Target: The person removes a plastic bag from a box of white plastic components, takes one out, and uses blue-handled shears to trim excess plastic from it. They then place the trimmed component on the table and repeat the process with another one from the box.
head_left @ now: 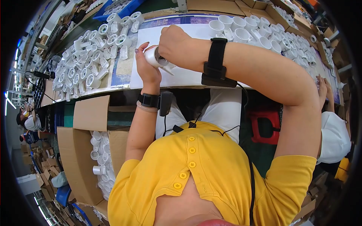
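White parts point(93, 81) are crowding toward the table's point(122, 69) left and right edges in a cluttered room. Above the near edge, the left hand point(148, 70) is gripping a hollow white cylinder point(151, 57) with a tab point(168, 70); the right hand point(172, 46) is curling fist-like at its mouth, grip hidden.

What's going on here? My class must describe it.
A person's left hand holds a white, cylindrical plastic part; the right hand is at its open end, its exact grip hidden. Similar white plastic parts crowd the blue-patched table left and right of a flat white sheet, and more sit in an open brown cardboard box.
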